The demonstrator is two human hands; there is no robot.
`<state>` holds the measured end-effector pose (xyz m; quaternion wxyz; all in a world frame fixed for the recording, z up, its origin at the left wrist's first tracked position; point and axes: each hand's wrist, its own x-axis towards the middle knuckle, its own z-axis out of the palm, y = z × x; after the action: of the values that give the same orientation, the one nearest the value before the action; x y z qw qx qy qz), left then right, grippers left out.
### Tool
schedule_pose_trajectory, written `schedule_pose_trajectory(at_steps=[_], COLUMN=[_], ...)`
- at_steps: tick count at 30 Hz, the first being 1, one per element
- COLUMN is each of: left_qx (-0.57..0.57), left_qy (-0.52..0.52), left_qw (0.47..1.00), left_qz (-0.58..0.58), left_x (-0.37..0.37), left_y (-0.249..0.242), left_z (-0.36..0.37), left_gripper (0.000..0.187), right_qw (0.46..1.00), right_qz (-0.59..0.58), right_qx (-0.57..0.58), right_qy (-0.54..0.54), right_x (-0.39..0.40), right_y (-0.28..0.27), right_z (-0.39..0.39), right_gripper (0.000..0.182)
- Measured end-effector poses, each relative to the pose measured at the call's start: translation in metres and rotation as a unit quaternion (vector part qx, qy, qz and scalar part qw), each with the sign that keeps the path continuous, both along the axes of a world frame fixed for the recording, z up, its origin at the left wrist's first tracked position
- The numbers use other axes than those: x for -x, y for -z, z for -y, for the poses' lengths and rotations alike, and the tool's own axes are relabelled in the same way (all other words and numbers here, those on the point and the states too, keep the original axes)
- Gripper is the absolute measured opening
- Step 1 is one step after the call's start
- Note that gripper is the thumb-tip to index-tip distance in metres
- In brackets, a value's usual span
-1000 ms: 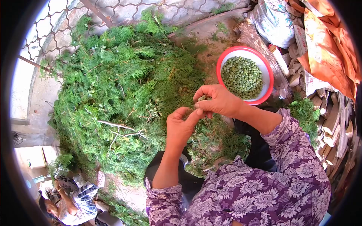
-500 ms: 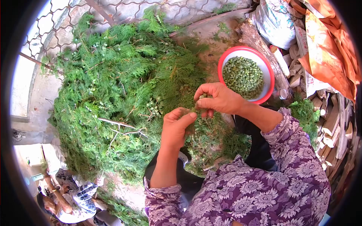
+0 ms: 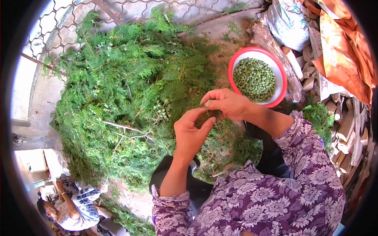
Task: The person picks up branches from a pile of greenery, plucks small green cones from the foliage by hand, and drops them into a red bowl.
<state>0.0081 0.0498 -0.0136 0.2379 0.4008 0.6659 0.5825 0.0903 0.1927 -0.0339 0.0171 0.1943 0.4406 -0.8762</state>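
Note:
My left hand (image 3: 193, 128) is curled around a small evergreen sprig (image 3: 204, 118), with a little of its green showing between thumb and forefinger. Close against it, my right hand (image 3: 228, 105) has thumb and forefinger pinched together; whatever lies between those fingertips is too small to make out. Both hands are above the near right side of a big heap of evergreen branches (image 3: 130, 74). Just beyond my right hand stands a white basin with a red rim (image 3: 230, 70), holding many small green cones (image 3: 255, 80).
A bare forked twig (image 3: 122, 126) lies on the heap. Wire mesh (image 3: 134, 8) runs along the back. At right are a white sack (image 3: 289, 25), an orange sheet (image 3: 344, 51) and stacked wood (image 3: 350, 129). Another person (image 3: 75, 206) sits at lower left.
My left hand has shifted slightly right and up, its thumb and forefinger now farther apart. The right hand's fingers have closed in. The other person's arms and head have moved.

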Motion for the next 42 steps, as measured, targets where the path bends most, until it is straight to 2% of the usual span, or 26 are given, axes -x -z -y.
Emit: schedule_pose_trajectory(at_steps=[2,3,5,8,12,14,18,21,23,30,32,33,35,36,41,42], left_qx=[0.046,0.047,0.03,0.064,0.032,0.052,0.039,0.06,0.051,0.09,0.077,0.084,0.094,0.102,0.14,0.156], left_qy=[-0.003,-0.002,0.006,0.022,0.039,0.046,0.049,0.064,0.032,-0.009,-0.019,-0.021,-0.022,-0.024,0.02,0.037], left_qw=[0.986,0.986,0.971,0.953,0.94,0.914,0.911,0.912,0.948,0.965,0.98,0.987,0.99,0.992,0.99,0.987], left_qz=[-0.159,-0.158,-0.239,-0.294,-0.338,-0.399,-0.408,-0.401,-0.314,-0.246,-0.182,-0.139,-0.106,-0.075,-0.024,-0.027], left_x=[0.0,0.001,0.004,0.002,0.002,0.0,0.003,0.003,0.003,0.007,0.011,0.01,0.01,0.011,0.012,0.012], left_y=[-0.004,-0.003,0.0,-0.006,0.003,0.005,0.009,0.013,0.015,0.007,0.008,0.005,0.006,0.006,0.001,0.001], left_z=[0.001,0.001,0.003,0.002,0.002,-0.001,0.001,0.0,0.0,0.003,0.007,0.006,0.005,0.005,0.011,0.011], left_gripper=[0.027,0.027,0.03,0.034,0.034,0.029,0.023,0.017,0.012,0.007,0.007,0.007,0.007,0.007,0.007,0.006], right_qw=[1.0,1.0,0.992,0.987,0.986,0.985,0.987,0.987,0.987,0.99,0.999,0.999,0.997,0.997,0.963,0.963], right_qz=[0.013,0.014,0.005,0.006,0.02,0.022,0.003,0.01,0.004,0.0,-0.025,-0.024,-0.012,-0.012,-0.02,-0.02], right_qx=[0.022,0.023,0.124,0.157,0.164,0.167,0.157,0.159,0.16,0.143,0.044,0.045,-0.055,-0.054,-0.243,-0.243], right_qy=[0.0,0.002,-0.002,0.018,0.039,0.038,0.034,0.034,0.027,0.014,-0.02,-0.021,-0.056,-0.056,-0.114,-0.114], right_x=[0.0,0.0,0.002,0.003,0.006,0.004,0.005,0.003,0.003,-0.002,-0.001,-0.002,-0.004,-0.005,-0.006,-0.007], right_y=[0.001,0.003,0.012,0.02,0.016,0.014,0.015,0.015,0.013,0.004,0.001,-0.001,-0.006,-0.01,-0.021,-0.023], right_z=[0.0,-0.001,0.001,0.001,0.006,0.006,0.009,0.006,0.005,0.001,0.007,0.005,0.002,0.001,-0.002,-0.006], right_gripper=[0.011,0.011,0.009,0.009,0.009,0.01,0.01,0.01,0.01,0.013,0.016,0.016,0.017,0.017,0.013,0.013])
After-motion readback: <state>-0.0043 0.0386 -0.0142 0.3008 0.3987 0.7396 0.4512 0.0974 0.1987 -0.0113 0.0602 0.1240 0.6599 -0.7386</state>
